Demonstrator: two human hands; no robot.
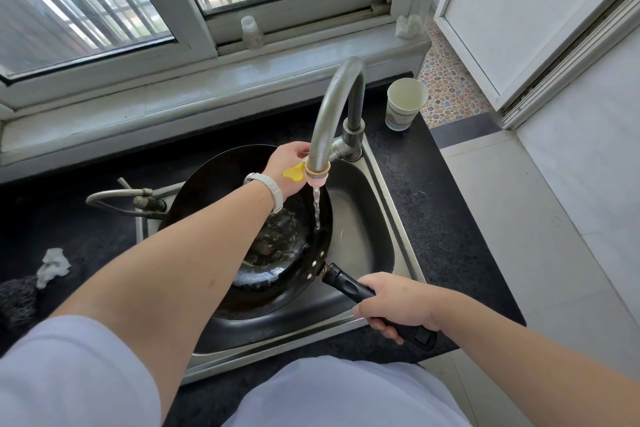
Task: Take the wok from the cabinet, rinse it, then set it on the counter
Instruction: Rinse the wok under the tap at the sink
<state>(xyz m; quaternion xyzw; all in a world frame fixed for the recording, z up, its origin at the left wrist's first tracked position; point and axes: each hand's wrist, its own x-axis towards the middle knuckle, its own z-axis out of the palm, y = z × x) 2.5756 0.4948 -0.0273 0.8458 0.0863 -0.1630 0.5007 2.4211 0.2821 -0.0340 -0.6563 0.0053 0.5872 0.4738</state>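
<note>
- Head view: wok point(263, 246) tilted inside the sink point(377, 218), thin water stream from the tap point(332, 114) landing in it.
- Right hand point(394, 302) wrapped round the black handle point(346, 282).
- Left hand point(287, 163) reaching behind the spout (grip hidden, cannot tell).
- Paper cup point(405, 104) on the counter point(450, 218).

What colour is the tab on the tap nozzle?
Yellow; the tab sticks out left of the pink nozzle, clearest in the head view.
</note>
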